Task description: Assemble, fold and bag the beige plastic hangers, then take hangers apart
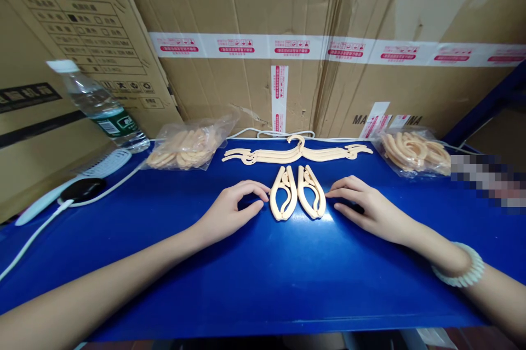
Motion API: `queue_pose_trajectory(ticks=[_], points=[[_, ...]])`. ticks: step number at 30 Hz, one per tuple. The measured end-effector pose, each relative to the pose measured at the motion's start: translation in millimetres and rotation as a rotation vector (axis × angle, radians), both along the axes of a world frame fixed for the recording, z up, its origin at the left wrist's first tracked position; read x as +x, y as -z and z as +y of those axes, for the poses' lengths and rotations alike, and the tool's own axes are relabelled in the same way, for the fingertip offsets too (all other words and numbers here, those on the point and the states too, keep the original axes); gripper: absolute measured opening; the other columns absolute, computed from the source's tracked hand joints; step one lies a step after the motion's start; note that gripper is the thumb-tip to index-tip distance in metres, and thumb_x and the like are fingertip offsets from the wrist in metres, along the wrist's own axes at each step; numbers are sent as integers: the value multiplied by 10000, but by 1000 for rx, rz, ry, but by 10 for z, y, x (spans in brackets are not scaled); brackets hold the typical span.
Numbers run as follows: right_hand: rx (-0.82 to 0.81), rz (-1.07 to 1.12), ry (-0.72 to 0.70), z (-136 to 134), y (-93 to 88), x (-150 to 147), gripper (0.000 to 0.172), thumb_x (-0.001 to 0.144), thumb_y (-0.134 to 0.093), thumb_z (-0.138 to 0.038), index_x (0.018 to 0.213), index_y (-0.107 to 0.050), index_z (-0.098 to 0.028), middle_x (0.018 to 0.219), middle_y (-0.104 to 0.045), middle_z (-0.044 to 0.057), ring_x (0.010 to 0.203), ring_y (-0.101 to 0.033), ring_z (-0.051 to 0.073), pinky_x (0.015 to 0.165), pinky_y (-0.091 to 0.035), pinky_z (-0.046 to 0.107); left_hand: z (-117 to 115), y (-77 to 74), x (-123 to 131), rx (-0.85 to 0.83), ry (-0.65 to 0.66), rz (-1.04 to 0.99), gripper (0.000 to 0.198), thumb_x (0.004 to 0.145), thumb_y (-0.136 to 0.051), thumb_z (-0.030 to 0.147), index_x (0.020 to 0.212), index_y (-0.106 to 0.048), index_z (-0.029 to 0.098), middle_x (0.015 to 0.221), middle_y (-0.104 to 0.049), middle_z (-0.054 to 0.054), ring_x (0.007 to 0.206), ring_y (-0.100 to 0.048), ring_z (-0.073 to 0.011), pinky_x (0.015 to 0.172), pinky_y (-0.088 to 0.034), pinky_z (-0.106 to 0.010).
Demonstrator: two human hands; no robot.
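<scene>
Two folded cream plastic hangers lie side by side on the blue table [263, 284]. My left hand [232, 207] rests at the outer edge of the left folded hanger [291, 205], its index fingertip at or very near it, thumb apart. On the other side, my right hand [370, 207] has its fingertips beside the right folded hanger [321, 203]; whether they touch is hard to tell. Neither hand grips anything, and the fingers of both are apart. Just behind lies a stack of unfolded cream hangers [279, 156], hook pointing away from me.
Clear plastic bags of folded hangers sit at the back left [181, 147] and back right [415, 150]. Further left are a water bottle [110, 117], a pale blue hairbrush [102, 166] and a black corded device [84, 189]. Taped cardboard boxes [246, 5] stand behind the table.
</scene>
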State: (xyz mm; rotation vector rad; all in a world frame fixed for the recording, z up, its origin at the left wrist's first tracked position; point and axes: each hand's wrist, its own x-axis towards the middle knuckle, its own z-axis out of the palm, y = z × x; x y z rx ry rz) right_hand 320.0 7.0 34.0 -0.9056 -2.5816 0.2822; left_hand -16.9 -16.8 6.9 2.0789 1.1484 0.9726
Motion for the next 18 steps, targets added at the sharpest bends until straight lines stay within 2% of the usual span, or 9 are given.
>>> queue_pose_trajectory(ticks=[6,18], points=[[-19,-8,2,-6,-5,1,279,999,-502,-277,1200,-687,-220,1158,-640,118,1075,-618,241,950,-550,455,1,3,4,-21,-17,-51,139,909,-577,282,894,-689,200,1134,-738,-80,1062,-689,-234,1020,-523,-448],[-15,-4,-9,6,-2,10,276,1002,-500,-269,1206,-678,-216,1157,-642,114,1078,-607,237,949,-540,438,-9,-3,2,-33,-8,-10,131,900,-570,263,900,-687,205,1153,-726,-69,1097,-667,-239,1033,-492,-441]])
